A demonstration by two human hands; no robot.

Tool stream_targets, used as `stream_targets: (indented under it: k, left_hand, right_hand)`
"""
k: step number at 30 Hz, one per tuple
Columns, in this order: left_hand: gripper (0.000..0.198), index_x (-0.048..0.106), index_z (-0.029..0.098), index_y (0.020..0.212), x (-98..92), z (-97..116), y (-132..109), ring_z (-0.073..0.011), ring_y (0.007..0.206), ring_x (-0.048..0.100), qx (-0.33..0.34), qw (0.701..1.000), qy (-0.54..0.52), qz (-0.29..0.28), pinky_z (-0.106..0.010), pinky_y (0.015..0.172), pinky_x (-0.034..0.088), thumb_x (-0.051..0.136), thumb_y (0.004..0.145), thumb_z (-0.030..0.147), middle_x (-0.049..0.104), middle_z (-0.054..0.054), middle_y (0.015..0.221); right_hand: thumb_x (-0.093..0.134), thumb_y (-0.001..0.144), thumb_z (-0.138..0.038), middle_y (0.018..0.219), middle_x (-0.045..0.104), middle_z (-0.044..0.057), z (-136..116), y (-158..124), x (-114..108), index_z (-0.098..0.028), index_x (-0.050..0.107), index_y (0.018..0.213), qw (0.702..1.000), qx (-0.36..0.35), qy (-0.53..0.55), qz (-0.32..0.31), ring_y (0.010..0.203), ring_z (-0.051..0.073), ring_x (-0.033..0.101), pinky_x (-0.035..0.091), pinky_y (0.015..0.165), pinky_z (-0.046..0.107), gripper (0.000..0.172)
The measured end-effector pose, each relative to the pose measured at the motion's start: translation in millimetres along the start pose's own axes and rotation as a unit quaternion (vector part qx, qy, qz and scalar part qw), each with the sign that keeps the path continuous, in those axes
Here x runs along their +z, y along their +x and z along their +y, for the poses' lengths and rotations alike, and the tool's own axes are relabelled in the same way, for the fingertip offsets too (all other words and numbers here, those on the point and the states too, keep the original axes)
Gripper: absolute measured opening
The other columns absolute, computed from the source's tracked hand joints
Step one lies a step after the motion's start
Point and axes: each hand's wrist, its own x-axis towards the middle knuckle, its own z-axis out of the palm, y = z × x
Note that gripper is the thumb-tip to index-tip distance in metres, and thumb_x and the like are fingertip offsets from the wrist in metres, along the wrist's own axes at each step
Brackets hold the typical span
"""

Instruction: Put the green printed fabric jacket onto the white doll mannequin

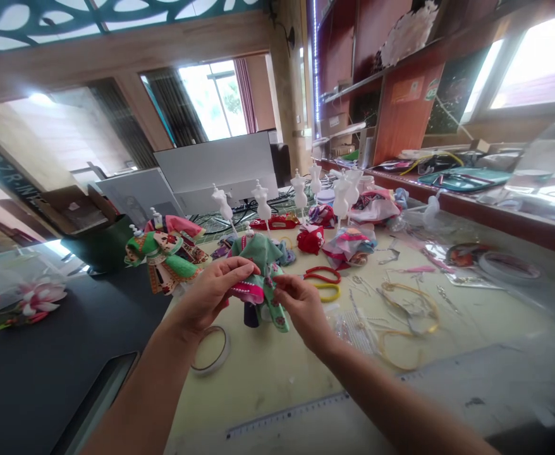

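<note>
A small green doll dress [263, 253] with a pink, bead-edged hem or cuff [249, 291] hangs on a mini dress form in the middle of the table. My left hand [223, 281] pinches the pink part from the left, thumb on top. On the other side my right hand [299, 302] closes its fingertips on the green flowered sleeve [277, 313]. A dark cylinder [251, 315] shows just below the dress. Close by on the right lie scissors [327, 283] with red and yellow handles. A tape roll [211, 351] lies below my left wrist.
Several white mini dress forms [261, 201] stand behind the dress. Dressed forms [164, 253] are at the left, near a green pot [100, 243]. Fabric bundles [351, 243], yellow cord [429, 303] and small metal pieces lie rightward. A ruler [287, 414] lies in front, a monitor [220, 167] behind.
</note>
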Motion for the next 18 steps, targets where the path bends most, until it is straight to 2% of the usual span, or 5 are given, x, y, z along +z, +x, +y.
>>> stream_targets:
  k: [5, 7, 12, 18]
  left_hand:
    - [0.02, 0.065, 0.016, 0.08, -2.0, 1, 0, -0.008, 0.043, 0.053, 0.0, 0.999, -0.042, -0.007, -0.017, 0.038, 0.042, 0.07, 0.073, 0.034, 0.056, 0.002, 0.058]
    - [0.018, 0.065, 0.017, 0.08, -3.0, 1, 0, -0.0083, 0.043, 0.052, -0.006, 0.998, -0.062, -0.004, -0.018, 0.038, 0.042, 0.069, 0.074, 0.034, 0.055, 0.003, 0.057]
    - [0.015, 0.067, 0.015, 0.077, -0.6, 4, 1, -0.0052, 0.04, 0.047, -0.004, 0.991, -0.129, 0.037, -0.017, 0.035, 0.041, 0.071, 0.07, 0.028, 0.055, 0.003, 0.06]
    - [0.013, 0.067, 0.012, 0.075, 7.3, 6, 3, -0.0061, 0.041, 0.047, -0.007, 0.986, -0.163, 0.029, -0.016, 0.034, 0.041, 0.069, 0.07, 0.024, 0.053, 0.003, 0.053]
  right_hand:
    - [0.055, 0.077, -0.016, 0.086, 0.051, 0.002, 3, -1, 9, -0.021, 0.055, 0.093, 0.981, -0.141, -0.108, 0.075, 0.074, 0.015, 0.051, 0.046, 0.071, 0.03, 0.017]
    - [0.055, 0.079, -0.018, 0.086, 0.05, 0.002, 7, 0, 10, -0.021, 0.051, 0.093, 0.971, -0.172, -0.139, 0.093, 0.073, 0.015, 0.051, 0.045, 0.069, 0.03, 0.015]
    - [0.056, 0.077, -0.016, 0.083, 0.051, 0.001, 12, -1, 12, -0.021, 0.051, 0.09, 0.974, -0.155, -0.143, 0.085, 0.069, 0.014, 0.051, 0.044, 0.064, 0.028, 0.015]
    - [0.059, 0.074, -0.014, 0.086, 0.051, 0.001, 11, -2, 26, -0.022, 0.047, 0.098, 0.973, -0.146, -0.132, 0.121, 0.069, 0.014, 0.051, 0.044, 0.064, 0.028, 0.027]
